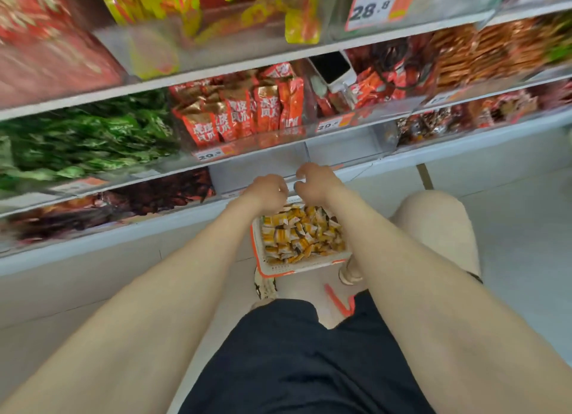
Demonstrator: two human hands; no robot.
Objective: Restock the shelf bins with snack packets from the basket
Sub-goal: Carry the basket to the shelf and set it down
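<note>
Down on the floor, the white basket [259,260] sits full of yellow-and-white snack packets [298,234] — just beneath both hands. The left hand [268,191] and right hand [316,181] hover side by side before a clear shelf bin [343,149], fingers curled — around what, I cannot tell.

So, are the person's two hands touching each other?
Apart. The head view shows a narrow strip of pale shelf between the curled fingers of the left hand and those of the right hand.
</note>
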